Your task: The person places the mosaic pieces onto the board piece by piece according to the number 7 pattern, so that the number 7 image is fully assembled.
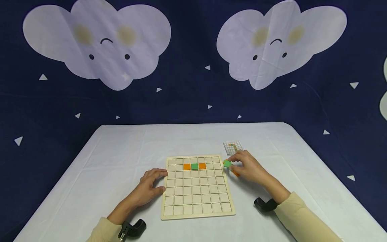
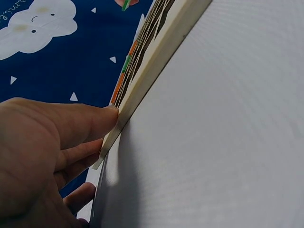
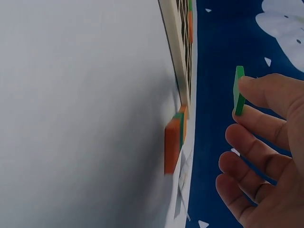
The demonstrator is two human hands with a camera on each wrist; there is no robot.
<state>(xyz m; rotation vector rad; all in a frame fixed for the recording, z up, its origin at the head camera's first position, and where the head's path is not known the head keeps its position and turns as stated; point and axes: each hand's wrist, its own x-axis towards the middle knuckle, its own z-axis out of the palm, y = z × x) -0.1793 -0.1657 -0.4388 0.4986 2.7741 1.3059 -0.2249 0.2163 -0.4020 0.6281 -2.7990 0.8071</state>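
Note:
A wooden grid board (image 1: 196, 190) lies on the table. In one row near its far edge sit an orange tile (image 1: 186, 167), a green tile (image 1: 194, 166) and another orange tile (image 1: 202, 166). My left hand (image 1: 147, 189) rests against the board's left edge, thumb and fingertips touching the rim. Just past the right edge, my right hand (image 1: 250, 169) pinches a green square tile (image 3: 239, 90) between thumb and index finger, held above the table. Under that hand are loose tiles; an orange tile (image 3: 172, 146) shows nearest in the right wrist view, with green and orange behind it.
A small card (image 1: 231, 148) printed with a coloured grid lies beyond the board's far right corner. White cloth covers the table (image 1: 115, 158). Behind it hangs a dark blue cloth (image 1: 187, 90) with clouds and triangles.

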